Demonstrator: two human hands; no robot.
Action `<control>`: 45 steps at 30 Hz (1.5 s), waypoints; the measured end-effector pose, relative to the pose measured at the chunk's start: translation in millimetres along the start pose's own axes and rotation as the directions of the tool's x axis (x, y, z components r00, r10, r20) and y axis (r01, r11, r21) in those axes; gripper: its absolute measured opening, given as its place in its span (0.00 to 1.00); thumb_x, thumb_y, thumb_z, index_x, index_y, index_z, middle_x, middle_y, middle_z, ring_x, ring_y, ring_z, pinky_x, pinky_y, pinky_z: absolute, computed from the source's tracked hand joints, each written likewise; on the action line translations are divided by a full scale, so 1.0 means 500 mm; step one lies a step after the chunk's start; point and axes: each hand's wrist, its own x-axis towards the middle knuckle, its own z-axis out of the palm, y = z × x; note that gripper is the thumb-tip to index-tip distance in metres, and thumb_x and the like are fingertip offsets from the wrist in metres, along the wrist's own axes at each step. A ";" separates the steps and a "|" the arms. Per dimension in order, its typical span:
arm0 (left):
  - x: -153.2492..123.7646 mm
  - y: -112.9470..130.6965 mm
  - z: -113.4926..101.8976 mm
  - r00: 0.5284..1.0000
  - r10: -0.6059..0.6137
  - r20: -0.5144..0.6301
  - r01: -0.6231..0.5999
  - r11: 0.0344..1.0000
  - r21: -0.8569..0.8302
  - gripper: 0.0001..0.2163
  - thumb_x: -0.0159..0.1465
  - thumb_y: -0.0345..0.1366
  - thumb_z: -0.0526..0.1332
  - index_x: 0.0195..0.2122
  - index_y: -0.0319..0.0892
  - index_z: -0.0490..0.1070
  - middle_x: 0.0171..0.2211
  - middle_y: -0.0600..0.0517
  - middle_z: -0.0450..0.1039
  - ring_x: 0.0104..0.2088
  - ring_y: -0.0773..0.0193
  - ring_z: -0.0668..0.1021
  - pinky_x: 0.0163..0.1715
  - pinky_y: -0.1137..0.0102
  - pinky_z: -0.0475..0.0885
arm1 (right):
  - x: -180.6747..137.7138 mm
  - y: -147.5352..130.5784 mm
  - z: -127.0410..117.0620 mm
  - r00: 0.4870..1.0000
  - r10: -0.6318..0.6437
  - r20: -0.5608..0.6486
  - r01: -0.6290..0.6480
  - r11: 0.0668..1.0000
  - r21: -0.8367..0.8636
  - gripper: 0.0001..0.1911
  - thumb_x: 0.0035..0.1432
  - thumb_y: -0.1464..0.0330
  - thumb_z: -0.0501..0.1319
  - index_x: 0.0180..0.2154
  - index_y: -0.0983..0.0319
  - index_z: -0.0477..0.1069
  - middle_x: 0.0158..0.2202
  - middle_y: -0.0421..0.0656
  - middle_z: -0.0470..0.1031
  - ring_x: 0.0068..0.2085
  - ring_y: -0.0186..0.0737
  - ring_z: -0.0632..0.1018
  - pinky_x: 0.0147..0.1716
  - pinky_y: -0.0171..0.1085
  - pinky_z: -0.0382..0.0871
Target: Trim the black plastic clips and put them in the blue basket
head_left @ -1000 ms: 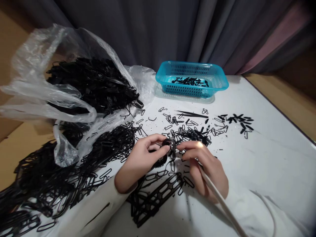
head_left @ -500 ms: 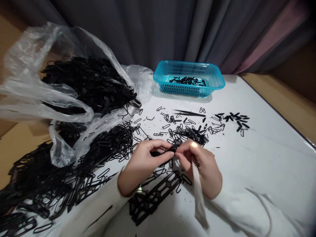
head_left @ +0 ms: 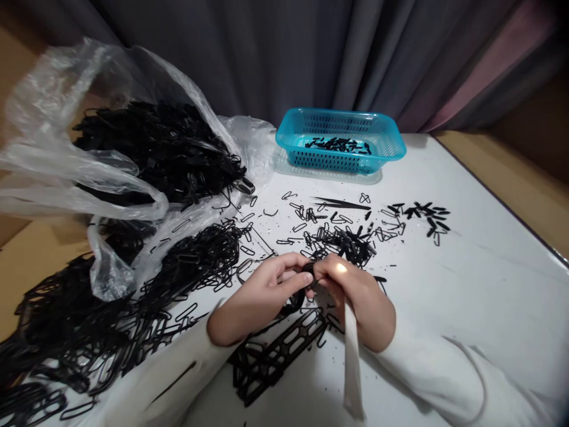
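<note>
My left hand [head_left: 267,290] pinches a dark, slotted-looking black piece [head_left: 308,275] between thumb and fingers, just above the table. My right hand [head_left: 362,299] is closed beside it, its fingertips meeting the same piece. A flat white strip [head_left: 352,362] hangs down from inside the right hand; its upper end is hidden by the fingers. Beneath both hands lies a black frame with long slots [head_left: 284,356]. Small black pieces [head_left: 351,244] and thin black loops lie scattered just beyond the fingertips.
A blue basket [head_left: 340,163] with small black pieces stands at the back. Pointed black tweezers [head_left: 340,204] lie before it. On the left, a clear plastic bag [head_left: 111,279] and a tangled heap of black parts [head_left: 155,154] take up space. More black pieces [head_left: 429,214] lie right.
Both hands have shifted slightly left, and the right hand has turned so its fingers curl over more. The white strip has swung to hang more upright.
</note>
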 end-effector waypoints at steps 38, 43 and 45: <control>0.006 0.010 -0.034 0.972 0.010 -0.234 -0.050 0.985 -0.166 0.10 0.57 0.33 0.68 0.38 0.41 0.69 0.27 0.56 0.77 0.31 0.69 0.78 0.32 0.75 0.70 | 0.032 -0.023 0.008 0.917 0.360 -0.173 -0.155 0.720 0.677 0.07 0.59 0.62 0.63 0.35 0.59 0.70 0.28 0.38 0.76 0.32 0.33 0.78 0.33 0.34 0.73; 0.006 0.008 -0.031 0.971 0.019 -0.240 -0.059 0.985 -0.163 0.11 0.56 0.32 0.69 0.38 0.41 0.69 0.27 0.56 0.76 0.31 0.68 0.78 0.34 0.74 0.70 | 0.038 -0.031 0.019 0.924 0.331 -0.193 -0.119 0.727 0.676 0.04 0.59 0.66 0.62 0.34 0.60 0.69 0.29 0.39 0.77 0.33 0.34 0.80 0.34 0.35 0.75; 0.006 0.007 -0.030 0.970 0.020 -0.242 -0.061 0.984 -0.165 0.11 0.56 0.33 0.69 0.38 0.41 0.69 0.27 0.56 0.76 0.31 0.68 0.78 0.34 0.73 0.70 | 0.036 -0.031 0.022 0.924 0.327 -0.200 -0.119 0.740 0.662 0.04 0.60 0.66 0.61 0.35 0.60 0.69 0.29 0.39 0.76 0.33 0.34 0.80 0.33 0.35 0.75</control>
